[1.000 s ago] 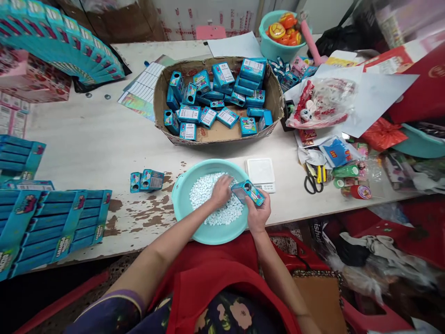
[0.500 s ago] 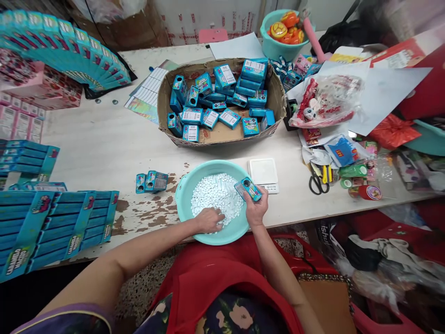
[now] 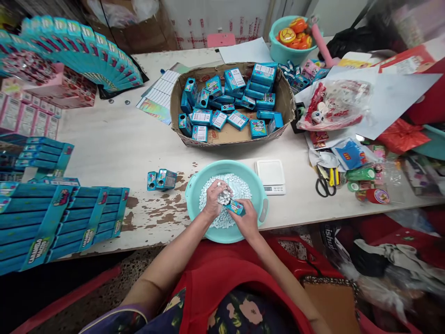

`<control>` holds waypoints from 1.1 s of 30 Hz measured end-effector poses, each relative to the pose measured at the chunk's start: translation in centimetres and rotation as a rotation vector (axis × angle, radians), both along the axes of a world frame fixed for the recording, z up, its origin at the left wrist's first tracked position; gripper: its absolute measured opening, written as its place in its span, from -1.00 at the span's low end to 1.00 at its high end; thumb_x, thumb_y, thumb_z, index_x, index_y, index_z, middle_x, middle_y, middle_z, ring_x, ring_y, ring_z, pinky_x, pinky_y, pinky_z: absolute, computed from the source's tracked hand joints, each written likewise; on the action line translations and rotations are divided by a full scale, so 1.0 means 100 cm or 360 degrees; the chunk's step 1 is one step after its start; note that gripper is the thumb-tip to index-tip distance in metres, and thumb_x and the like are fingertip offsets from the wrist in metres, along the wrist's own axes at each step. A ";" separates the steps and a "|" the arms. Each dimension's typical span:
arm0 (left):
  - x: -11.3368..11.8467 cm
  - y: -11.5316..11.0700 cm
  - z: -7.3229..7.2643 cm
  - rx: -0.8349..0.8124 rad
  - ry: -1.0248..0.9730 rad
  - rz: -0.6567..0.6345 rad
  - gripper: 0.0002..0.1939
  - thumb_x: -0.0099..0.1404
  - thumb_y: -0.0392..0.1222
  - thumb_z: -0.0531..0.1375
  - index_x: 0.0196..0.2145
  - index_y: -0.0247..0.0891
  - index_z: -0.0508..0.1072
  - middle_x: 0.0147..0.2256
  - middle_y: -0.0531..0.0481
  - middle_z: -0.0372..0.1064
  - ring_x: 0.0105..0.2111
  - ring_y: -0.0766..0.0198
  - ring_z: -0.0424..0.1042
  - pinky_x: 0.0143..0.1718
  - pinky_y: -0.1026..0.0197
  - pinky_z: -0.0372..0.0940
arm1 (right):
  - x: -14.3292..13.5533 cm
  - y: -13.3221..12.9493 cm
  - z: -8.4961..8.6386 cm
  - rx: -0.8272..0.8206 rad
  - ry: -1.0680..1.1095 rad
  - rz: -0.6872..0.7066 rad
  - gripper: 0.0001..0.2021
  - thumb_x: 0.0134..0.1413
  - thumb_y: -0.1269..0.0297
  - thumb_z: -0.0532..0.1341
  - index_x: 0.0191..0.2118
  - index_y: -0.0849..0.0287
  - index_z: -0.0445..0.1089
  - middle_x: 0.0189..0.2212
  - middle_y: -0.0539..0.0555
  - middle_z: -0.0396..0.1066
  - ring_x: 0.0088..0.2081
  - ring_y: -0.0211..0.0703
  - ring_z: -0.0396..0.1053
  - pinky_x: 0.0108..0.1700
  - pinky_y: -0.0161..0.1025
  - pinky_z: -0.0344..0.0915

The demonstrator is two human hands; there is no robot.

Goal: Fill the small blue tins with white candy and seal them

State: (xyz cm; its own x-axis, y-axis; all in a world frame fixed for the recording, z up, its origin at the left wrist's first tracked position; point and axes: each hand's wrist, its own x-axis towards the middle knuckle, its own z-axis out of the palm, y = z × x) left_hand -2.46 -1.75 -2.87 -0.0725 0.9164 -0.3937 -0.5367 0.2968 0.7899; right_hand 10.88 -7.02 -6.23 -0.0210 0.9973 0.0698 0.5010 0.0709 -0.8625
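The left hand point(image 3: 213, 198) curls around some white pieces point(image 3: 223, 198); the right hand point(image 3: 249, 219) grips a blue box point(image 3: 237, 207) between thumb and fingers. The box is above the teal basin point(image 3: 193, 197), its end just beside these pieces; touching or not, one cannot tell. To work well, the box should be steady and low, and the left hand should loosen little by little, so strays drop into the basin.

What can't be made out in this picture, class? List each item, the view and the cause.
All in the head view:
- Box in right hand: its walls hide how full it is.
- Pieces in left hand: fingers hide some.
- Scale display: too small to read.
- Left stacks: cut off by the left edge.
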 end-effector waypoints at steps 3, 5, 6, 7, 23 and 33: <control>0.006 0.004 0.000 0.0055 0.0027 0.0123 -0.83 0.09 -0.13 0.23 -0.47 -0.26 0.32 -0.54 0.08 0.30 -0.53 0.36 0.35 -0.52 0.31 0.27 | -0.004 0.001 0.007 -0.0051 -0.0010 0.0038 -0.75 -0.06 0.29 0.30 -0.18 0.09 0.37 -0.28 0.06 0.39 -0.19 -0.06 0.37 -0.14 -0.12 0.32; 0.006 0.007 0.001 0.0079 0.0059 0.0148 -0.81 0.10 -0.11 0.23 -0.47 -0.26 0.31 -0.56 0.11 0.27 -0.57 0.39 0.32 -0.53 0.32 0.27 | -0.005 0.002 0.014 -0.0071 -0.0003 0.0032 -0.73 -0.06 0.29 0.31 -0.17 0.09 0.37 -0.27 0.06 0.39 -0.18 -0.07 0.37 -0.13 -0.13 0.32; 0.005 0.007 0.003 0.0088 0.0079 0.0153 -0.79 0.11 -0.10 0.23 -0.48 -0.25 0.30 -0.56 0.12 0.26 -0.60 0.42 0.30 -0.54 0.33 0.26 | -0.005 0.003 0.018 -0.0069 0.0002 0.0019 -0.73 -0.06 0.28 0.32 -0.17 0.09 0.38 -0.27 0.06 0.39 -0.18 -0.07 0.37 -0.13 -0.14 0.31; 0.005 0.008 0.004 0.0089 0.0095 0.0153 -0.78 0.11 -0.09 0.24 -0.48 -0.25 0.29 -0.56 0.14 0.25 -0.62 0.44 0.29 -0.55 0.33 0.26 | -0.005 0.003 0.021 -0.0063 0.0007 0.0009 -0.73 -0.07 0.28 0.32 -0.18 0.10 0.38 -0.28 0.06 0.39 -0.18 -0.07 0.37 -0.13 -0.14 0.31; 0.017 0.010 0.031 0.0075 0.0140 0.0121 -0.68 0.18 0.01 0.19 -0.53 -0.25 0.24 -0.64 0.13 0.19 -0.56 0.35 0.37 -0.48 0.30 0.27 | 0.002 0.009 0.043 -0.0092 0.0181 -0.0106 -0.72 -0.09 0.31 0.34 -0.17 0.08 0.39 -0.26 0.04 0.39 -0.17 -0.10 0.37 -0.10 -0.15 0.31; 0.024 0.011 0.031 0.0146 0.0227 0.0150 -0.75 0.19 -0.04 0.20 -0.49 -0.26 0.31 -0.55 0.09 0.26 -0.55 0.42 0.29 -0.50 0.34 0.21 | 0.005 0.014 0.041 -0.0100 0.0213 -0.0121 -0.69 -0.11 0.32 0.35 -0.17 0.08 0.40 -0.26 0.04 0.40 -0.17 -0.10 0.38 -0.10 -0.15 0.31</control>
State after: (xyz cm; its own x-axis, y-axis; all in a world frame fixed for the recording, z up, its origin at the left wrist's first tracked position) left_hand -0.08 -0.61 0.19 -0.2088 0.9344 -0.2887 -0.4395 0.1741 0.8812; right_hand 11.39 -5.63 -2.17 0.0601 0.9982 0.0042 0.3835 -0.0192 -0.9234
